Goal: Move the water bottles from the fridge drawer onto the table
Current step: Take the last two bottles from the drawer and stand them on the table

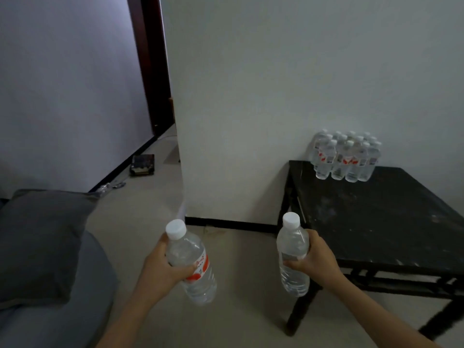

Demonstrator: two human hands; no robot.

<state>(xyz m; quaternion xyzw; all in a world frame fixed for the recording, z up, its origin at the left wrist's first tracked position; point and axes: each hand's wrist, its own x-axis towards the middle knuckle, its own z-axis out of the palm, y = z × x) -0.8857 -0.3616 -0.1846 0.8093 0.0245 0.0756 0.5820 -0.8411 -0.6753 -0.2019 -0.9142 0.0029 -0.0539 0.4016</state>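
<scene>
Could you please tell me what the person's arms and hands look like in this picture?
The left hand and right hand are bare, with no gloves. No ring, watch or wristband is visible. The left forearm and right forearm are uncovered down to the frame's bottom edge, so no sleeve shows. The picture is dim, so small details could be missed.

two hands out front, left hand [160, 268] and right hand [315, 257], one water bottle apiece: left bottle [190, 249], right bottle [292, 238]. one black table [376, 222]. one cluster of bottles [345, 156] there, four across the front, the rest too crowded to count. one grey cushion [37, 242].
</scene>
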